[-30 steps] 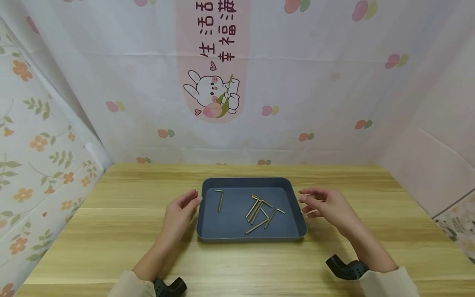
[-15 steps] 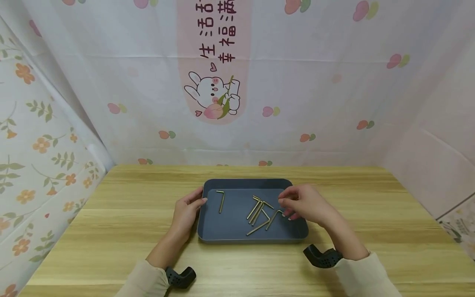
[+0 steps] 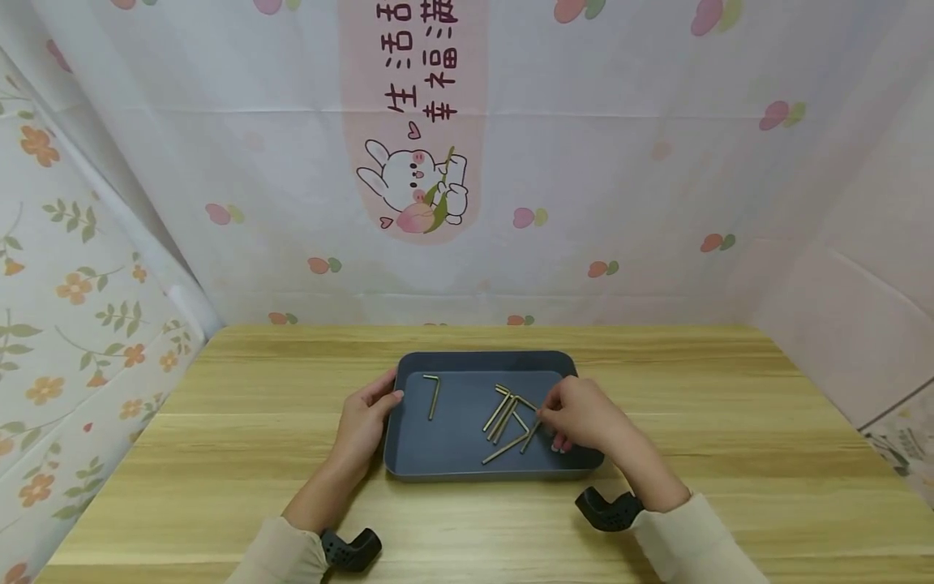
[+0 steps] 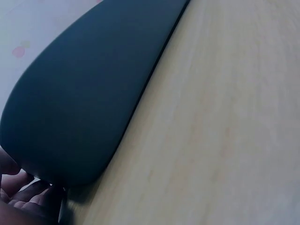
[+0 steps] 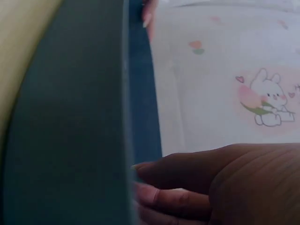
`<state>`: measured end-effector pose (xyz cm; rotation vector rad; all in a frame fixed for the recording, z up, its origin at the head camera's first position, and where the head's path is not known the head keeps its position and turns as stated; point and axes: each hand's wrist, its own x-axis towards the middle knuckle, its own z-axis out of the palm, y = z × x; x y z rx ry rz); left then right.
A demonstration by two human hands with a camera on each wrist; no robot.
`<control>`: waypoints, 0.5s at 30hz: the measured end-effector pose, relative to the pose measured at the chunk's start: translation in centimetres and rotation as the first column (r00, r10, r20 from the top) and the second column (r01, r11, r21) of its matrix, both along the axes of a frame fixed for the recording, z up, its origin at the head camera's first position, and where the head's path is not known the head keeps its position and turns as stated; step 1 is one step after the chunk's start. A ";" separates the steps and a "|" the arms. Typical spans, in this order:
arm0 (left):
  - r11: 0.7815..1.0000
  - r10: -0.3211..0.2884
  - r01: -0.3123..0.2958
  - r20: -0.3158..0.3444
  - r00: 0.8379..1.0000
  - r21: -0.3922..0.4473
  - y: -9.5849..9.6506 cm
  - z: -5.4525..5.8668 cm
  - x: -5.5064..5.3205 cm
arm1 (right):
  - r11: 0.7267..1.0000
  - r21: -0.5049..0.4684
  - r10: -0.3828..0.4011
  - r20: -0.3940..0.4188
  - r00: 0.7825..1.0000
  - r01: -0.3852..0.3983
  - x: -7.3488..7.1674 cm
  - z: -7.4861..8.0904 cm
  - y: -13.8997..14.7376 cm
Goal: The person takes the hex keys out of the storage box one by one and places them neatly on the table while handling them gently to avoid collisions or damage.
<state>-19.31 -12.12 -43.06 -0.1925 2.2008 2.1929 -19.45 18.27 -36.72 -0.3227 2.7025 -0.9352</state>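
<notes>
A dark grey-blue rectangular tray point(image 3: 452, 442) lies on the table with several brass-coloured, L-shaped hex keys in it. My left hand point(image 3: 361, 430) holds the tray's left side, thumb on the rim and fingers along the outer wall. My right hand point(image 3: 587, 414) reaches over the tray's right rim, thumb and index finger pinching the bent end of the rightmost hex key point(image 3: 529, 440). That end is hidden by the fingertips. Other hex keys point(image 3: 502, 418) lie crossed beside it, and a single hex key point(image 3: 434, 399) lies apart at the left. In the right wrist view, the tray's outer wall point(image 5: 75, 117) hides the keys.
The wood-grain table point(image 3: 292, 389) extends around the tray on all sides. A white printed cloth point(image 3: 584, 162) hangs behind it, with a flowered cloth point(image 3: 87, 324) at the left. A black wrist device point(image 3: 352, 550) sits at the left cuff, another point(image 3: 609, 511) at the right.
My left hand has closed on the tray's left rim. The right hand has moved left from outside the tray, over its rim, and down to the rightmost hex key.
</notes>
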 end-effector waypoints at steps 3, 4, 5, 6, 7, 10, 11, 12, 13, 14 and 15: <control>1.000 -0.003 0.003 -0.002 1.000 0.008 -0.1 0.0 0.1 | 0.998 0.055 -0.030 -0.007 1.000 0.031 0.1 -0.3 -0.5; 1.000 -0.004 0.004 -0.002 1.000 0.010 -0.1 0.0 0.1 | 0.997 0.069 -0.040 -0.010 0.999 0.041 0.1 -0.3 -0.6; 1.000 -0.004 0.004 -0.004 1.000 0.008 -0.1 0.0 0.1 | 0.996 0.077 -0.047 -0.014 0.999 0.048 0.1 -0.4 -0.7; 1.000 -0.005 0.005 -0.004 1.000 0.007 -0.1 0.0 0.1 | 0.995 0.084 -0.052 -0.019 0.998 0.054 0.1 -0.5 -0.8; 1.000 -0.005 0.005 -0.006 1.000 0.005 -0.1 0.0 0.1 | 0.995 0.085 -0.057 -0.023 0.998 0.059 0.1 -0.6 -0.8; 1.000 -0.004 0.004 -0.008 1.000 -0.002 -0.1 0.1 0.1 | 0.995 0.090 -0.049 -0.048 0.998 0.053 0.0 -0.9 -0.8; 1.000 -0.003 0.003 -0.010 1.000 -0.002 -0.1 0.1 0.1 | 0.995 0.091 -0.045 -0.059 0.997 0.050 0.0 -1.0 -0.9; 1.000 -0.002 0.002 -0.010 1.000 -0.002 -0.1 0.0 0.0 | 0.994 0.098 -0.035 -0.077 0.996 0.042 0.0 -1.0 -0.9; 1.000 -0.002 0.002 -0.009 1.000 -0.002 -0.1 0.0 0.0 | 0.994 0.105 -0.028 -0.092 0.995 0.038 0.0 -1.1 -0.9; 1.000 -0.002 0.002 -0.009 1.000 -0.002 -0.1 0.0 0.0 | 0.993 0.115 -0.021 -0.109 0.994 0.034 0.0 -1.2 -0.9; 1.000 -0.003 0.003 -0.009 1.000 0.000 -0.1 0.0 0.0 | 0.992 0.123 -0.020 -0.119 0.993 0.035 0.0 -1.2 -0.9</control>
